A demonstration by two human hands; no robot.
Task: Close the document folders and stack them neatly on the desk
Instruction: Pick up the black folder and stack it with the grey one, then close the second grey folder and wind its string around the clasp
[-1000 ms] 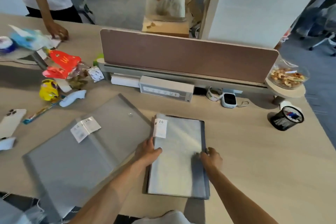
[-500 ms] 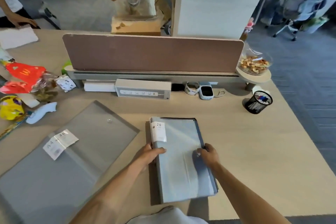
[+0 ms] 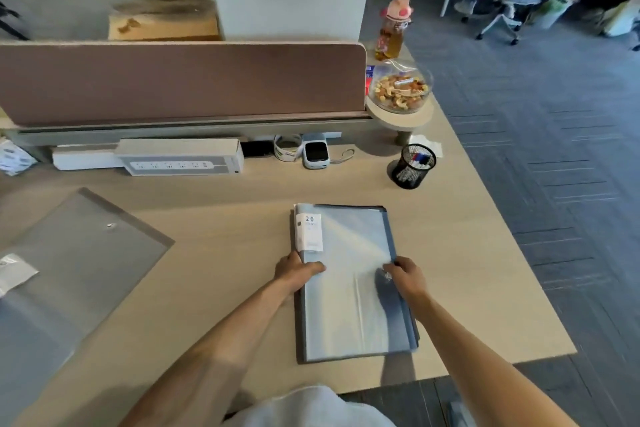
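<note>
Single head view — forward and down, close over the desk (image 3: 221, 239)

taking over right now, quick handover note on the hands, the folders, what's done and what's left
Hands: the left hand grips the spine edge of the blue folder, thumb on top; the right hand grips its right edge.
Things: the blue folder lies closed and flat on the desk. The grey folder lies spread open at the left, partly out of view.
Done: blue folder closed.
Left: close the grey folder, then stack the two neatly.
</note>
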